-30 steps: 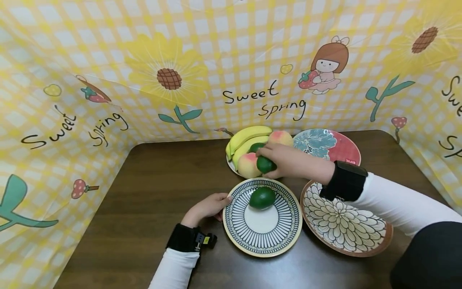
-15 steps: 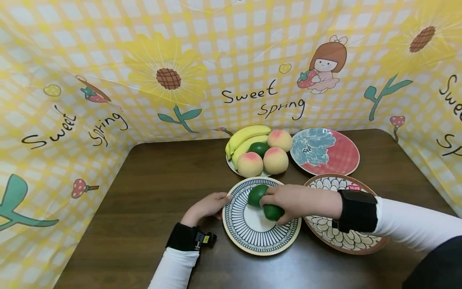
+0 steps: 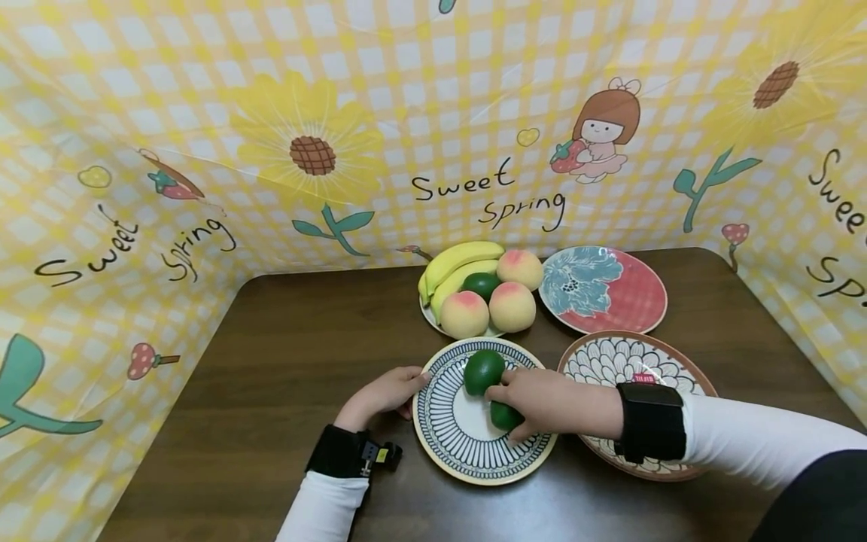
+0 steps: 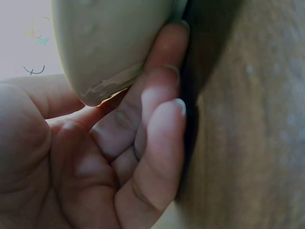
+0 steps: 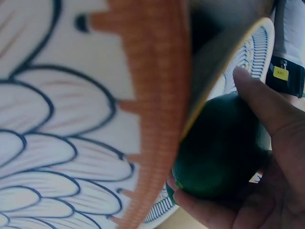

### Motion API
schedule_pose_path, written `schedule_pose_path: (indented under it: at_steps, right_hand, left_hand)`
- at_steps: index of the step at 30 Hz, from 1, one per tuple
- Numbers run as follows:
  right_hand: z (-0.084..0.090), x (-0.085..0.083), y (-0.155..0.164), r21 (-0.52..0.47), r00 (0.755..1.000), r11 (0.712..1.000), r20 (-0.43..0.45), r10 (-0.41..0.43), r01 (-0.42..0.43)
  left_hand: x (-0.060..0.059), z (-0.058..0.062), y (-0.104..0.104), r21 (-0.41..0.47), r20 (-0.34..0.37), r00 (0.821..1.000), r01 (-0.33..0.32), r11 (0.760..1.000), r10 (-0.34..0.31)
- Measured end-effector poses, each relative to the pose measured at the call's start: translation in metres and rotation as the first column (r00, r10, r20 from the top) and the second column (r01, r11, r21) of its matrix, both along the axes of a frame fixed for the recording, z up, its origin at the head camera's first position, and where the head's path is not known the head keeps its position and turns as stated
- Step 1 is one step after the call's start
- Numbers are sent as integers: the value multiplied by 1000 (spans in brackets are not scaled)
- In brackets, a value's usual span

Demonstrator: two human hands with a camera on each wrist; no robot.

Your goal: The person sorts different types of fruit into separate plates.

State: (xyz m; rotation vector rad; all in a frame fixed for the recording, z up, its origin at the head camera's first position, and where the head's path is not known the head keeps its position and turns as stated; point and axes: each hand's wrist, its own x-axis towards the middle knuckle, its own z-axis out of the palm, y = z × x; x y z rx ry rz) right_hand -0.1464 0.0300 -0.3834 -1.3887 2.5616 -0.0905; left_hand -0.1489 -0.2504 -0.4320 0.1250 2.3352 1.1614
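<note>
My left hand (image 3: 379, 395) pinches the left rim of a blue-and-white patterned plate (image 3: 443, 440), thumb on top. Fingers (image 4: 164, 143) curl beneath the rim in the left wrist view. My right hand (image 3: 545, 403) holds a dark green avocado (image 3: 504, 416) over the right part of that plate. In the right wrist view, thumb and fingers lie around this avocado (image 5: 221, 148); whether it touches the plate is hard to tell. Another avocado (image 3: 484, 372) lies on the plate, just behind my right fingers.
A fruit plate behind carries bananas (image 3: 460, 265), an avocado (image 3: 480, 285) and several peaches (image 3: 512, 307). Right of it lies a red-and-blue floral plate (image 3: 630, 290). A brown-rimmed petal-pattern plate (image 3: 603, 361) sits under my right forearm. Checked cloth (image 3: 379, 105) hangs behind the table (image 3: 291, 346).
My right hand has carried an avocado from the fruit plate forward to the blue-and-white plate, then slightly lower. My left hand has kept its grip on the rim. The head view has shifted slightly.
</note>
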Motion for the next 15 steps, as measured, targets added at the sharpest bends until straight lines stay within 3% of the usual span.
schedule_pose_path:
  at_steps: [10,15]
  right_hand:
    - [-13,5,5,-33,995,999,-98,-6,2]
    - [5,2,8,-28,999,999,-13,-35,34]
  left_hand:
    - [-1,1,2,4,4,1000,5,1000,-5]
    - [-1,0,3,15,6,1000,13,1000,-13]
